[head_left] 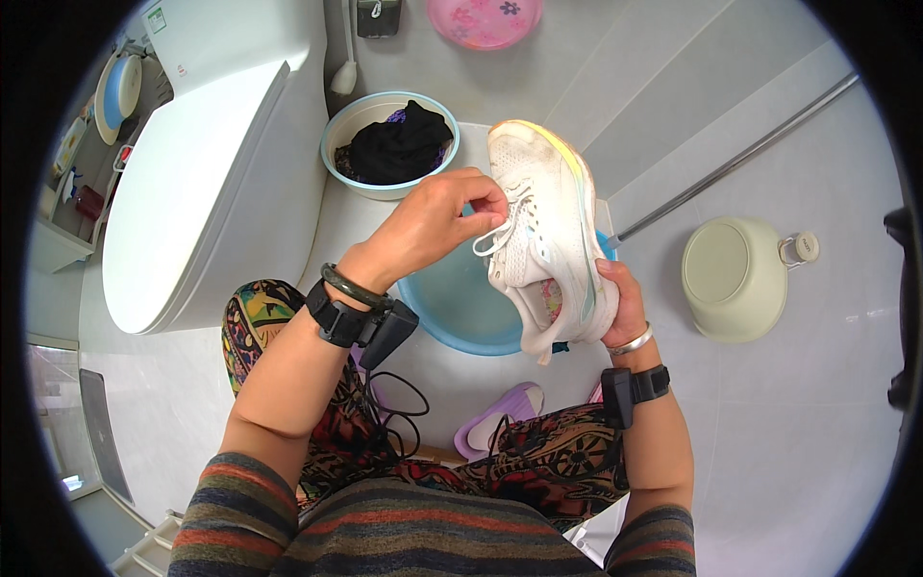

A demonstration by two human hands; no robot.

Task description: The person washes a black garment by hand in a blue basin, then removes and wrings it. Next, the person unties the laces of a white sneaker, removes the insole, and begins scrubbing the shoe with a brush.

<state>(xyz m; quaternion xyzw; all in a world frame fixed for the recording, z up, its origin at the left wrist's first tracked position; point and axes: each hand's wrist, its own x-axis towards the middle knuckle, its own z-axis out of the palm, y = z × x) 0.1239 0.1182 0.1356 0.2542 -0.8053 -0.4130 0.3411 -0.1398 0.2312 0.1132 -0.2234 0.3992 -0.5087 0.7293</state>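
A white sneaker (543, 226) with a yellow and pale green sole edge is held up over a blue basin (461, 308) of cloudy water. My right hand (625, 306) grips its heel end from the right side, with the toe pointing away from me. At the laces, my left hand (457, 210) pinches a white shoelace (495, 237) between thumb and fingers. A loop of the lace hangs beside the shoe's tongue. The shoe hides much of the basin's right part.
Beyond the basin stands a tub (336, 173) holding dark clothes (404, 144). A white toilet (192, 202) is at left, with a toilet brush (344, 77) behind. An upturned pale green basin (726, 279) hangs at right near a metal pole (740, 154). A purple slipper (500, 418) shows below.
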